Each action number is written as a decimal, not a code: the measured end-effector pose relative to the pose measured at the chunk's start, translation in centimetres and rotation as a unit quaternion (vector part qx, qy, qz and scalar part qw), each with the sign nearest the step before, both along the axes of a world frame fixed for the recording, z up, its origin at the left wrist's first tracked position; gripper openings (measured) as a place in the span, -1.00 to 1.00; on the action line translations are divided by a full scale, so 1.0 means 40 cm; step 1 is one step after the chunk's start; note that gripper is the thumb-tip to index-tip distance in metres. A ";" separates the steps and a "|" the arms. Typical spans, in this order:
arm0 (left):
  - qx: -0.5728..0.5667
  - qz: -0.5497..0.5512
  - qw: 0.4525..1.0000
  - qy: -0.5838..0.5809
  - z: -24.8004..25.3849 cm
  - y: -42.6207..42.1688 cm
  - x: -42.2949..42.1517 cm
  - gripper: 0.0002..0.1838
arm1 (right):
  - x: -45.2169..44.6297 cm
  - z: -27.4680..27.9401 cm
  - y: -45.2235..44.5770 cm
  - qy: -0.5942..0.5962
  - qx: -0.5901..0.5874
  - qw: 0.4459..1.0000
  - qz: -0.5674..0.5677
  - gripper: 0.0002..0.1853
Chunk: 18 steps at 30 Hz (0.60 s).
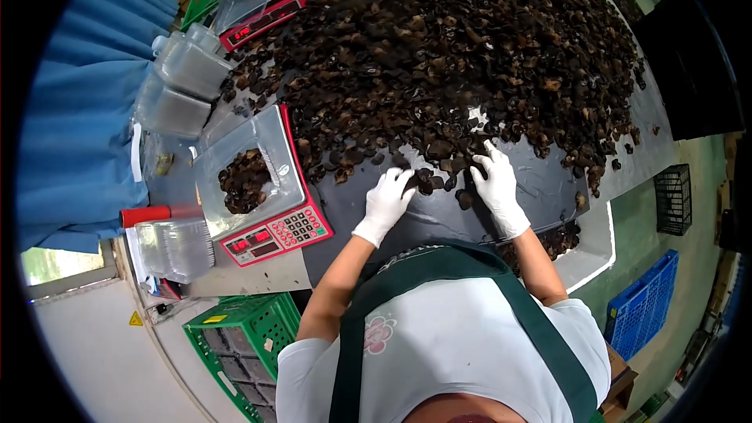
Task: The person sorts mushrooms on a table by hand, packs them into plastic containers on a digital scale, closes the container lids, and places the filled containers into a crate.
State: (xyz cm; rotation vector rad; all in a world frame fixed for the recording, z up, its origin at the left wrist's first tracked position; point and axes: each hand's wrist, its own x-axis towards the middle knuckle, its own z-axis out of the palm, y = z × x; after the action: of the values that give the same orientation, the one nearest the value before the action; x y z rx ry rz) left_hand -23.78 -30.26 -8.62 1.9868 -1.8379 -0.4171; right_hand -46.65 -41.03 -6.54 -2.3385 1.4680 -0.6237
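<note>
Two gloved hands rested at the near edge of a broad heap of dark, curled pieces [470, 55] on the surface [448, 218]. The left hand [387, 202] had its fingers curled against a few pieces; whether it gripped any, I could not tell. The right hand [500, 190] had its fingers loosely spread. The pieces looked light, thin and pliable, perhaps slippery, best pinched by a rim or scooped loosely. To the left, a scale [296, 224] bearing a small pile [245, 180] hemmed in that side; clear boxes [192, 66] stood beyond it.
</note>
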 end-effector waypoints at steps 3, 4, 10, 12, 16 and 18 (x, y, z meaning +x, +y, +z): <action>-0.058 0.026 0.997 0.038 0.023 0.064 0.000 -0.62 | 0.032 -0.001 0.026 -0.042 -0.009 0.998 0.034 -0.75; -0.058 0.027 0.997 0.037 0.023 0.078 0.002 -0.62 | 0.049 0.002 0.035 -0.042 -0.013 0.998 0.046 -0.75; -0.058 0.100 0.975 0.187 0.046 0.105 0.008 -0.64 | 0.134 0.040 0.103 -0.021 0.061 0.986 0.152 -0.56; -0.085 0.121 0.950 0.275 0.033 0.099 0.015 -0.64 | 0.155 0.015 0.122 0.025 0.048 0.983 0.174 -0.56; 0.046 0.258 0.689 0.675 -0.070 0.098 0.050 -0.73 | 0.148 -0.065 0.112 -0.064 0.027 0.984 0.164 -0.75; 0.034 0.281 0.707 0.648 -0.089 0.105 0.059 -0.71 | 0.144 -0.058 0.099 -0.116 0.048 0.984 0.127 -0.79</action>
State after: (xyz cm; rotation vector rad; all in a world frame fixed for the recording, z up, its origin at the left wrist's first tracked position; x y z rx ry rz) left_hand -21.44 -26.08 -12.16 1.3937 -0.3029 -1.2422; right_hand -40.89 -37.07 -8.86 -2.2409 1.0556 -0.7097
